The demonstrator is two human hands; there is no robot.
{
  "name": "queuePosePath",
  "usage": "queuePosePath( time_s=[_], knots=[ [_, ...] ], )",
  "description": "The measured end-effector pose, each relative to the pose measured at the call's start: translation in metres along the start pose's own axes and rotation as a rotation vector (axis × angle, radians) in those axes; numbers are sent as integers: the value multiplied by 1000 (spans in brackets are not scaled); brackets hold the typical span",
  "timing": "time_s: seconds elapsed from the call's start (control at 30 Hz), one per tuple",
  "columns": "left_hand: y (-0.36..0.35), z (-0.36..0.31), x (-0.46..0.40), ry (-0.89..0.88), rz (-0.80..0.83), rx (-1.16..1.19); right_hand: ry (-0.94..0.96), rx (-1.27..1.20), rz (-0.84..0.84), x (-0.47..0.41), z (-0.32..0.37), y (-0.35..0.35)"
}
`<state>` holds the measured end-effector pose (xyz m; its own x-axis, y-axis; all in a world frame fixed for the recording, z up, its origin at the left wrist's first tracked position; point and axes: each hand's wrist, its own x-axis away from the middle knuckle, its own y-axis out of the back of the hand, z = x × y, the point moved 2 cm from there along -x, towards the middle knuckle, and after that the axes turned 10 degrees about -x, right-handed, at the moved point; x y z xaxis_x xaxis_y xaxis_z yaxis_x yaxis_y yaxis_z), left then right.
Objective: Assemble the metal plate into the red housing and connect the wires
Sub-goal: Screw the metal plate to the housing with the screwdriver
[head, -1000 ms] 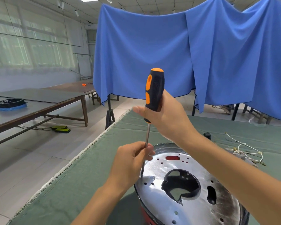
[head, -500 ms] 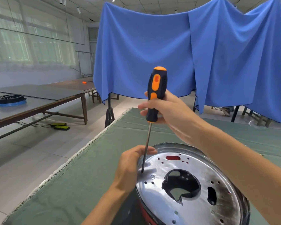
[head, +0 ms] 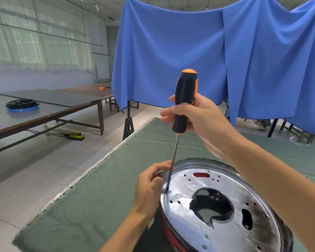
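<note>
A shiny round metal plate (head: 224, 200) with a large cut-out and several small holes sits on top of the red housing (head: 168, 235), whose side shows below the plate's left rim. My right hand (head: 200, 122) grips the black and orange handle of a screwdriver (head: 185, 100). The shaft stands nearly upright with its tip on the plate near the left rim. My left hand (head: 150, 184) holds the plate's left edge, fingers curled beside the shaft. A screw head (head: 179, 195) sits just right of the tip. No wires are in view.
The housing stands on a table under green cloth (head: 105, 197), whose frayed left edge drops to the tiled floor. A blue curtain (head: 198, 57) hangs behind. Long tables at left carry a black ring part (head: 22, 104).
The screwdriver's handle has turned in my right hand and the tip has settled lower on the plate by the left rim. My left hand slid from the shaft down to the plate's edge.
</note>
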<state>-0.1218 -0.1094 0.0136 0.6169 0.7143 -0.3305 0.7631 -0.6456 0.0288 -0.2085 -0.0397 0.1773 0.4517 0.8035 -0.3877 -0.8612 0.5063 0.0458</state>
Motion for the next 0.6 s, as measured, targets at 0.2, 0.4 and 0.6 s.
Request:
queuePosePath(
  time_s=[0.2,0.4,0.6],
  knots=[
    [0,5,-3,16,-55,-32,140,135,-126,2,2,1],
    [0,6,-4,34,-62,-3,21,66,25,2,11,0],
    [0,6,-3,33,-54,-14,172,266,-199,7,9,2]
  ],
)
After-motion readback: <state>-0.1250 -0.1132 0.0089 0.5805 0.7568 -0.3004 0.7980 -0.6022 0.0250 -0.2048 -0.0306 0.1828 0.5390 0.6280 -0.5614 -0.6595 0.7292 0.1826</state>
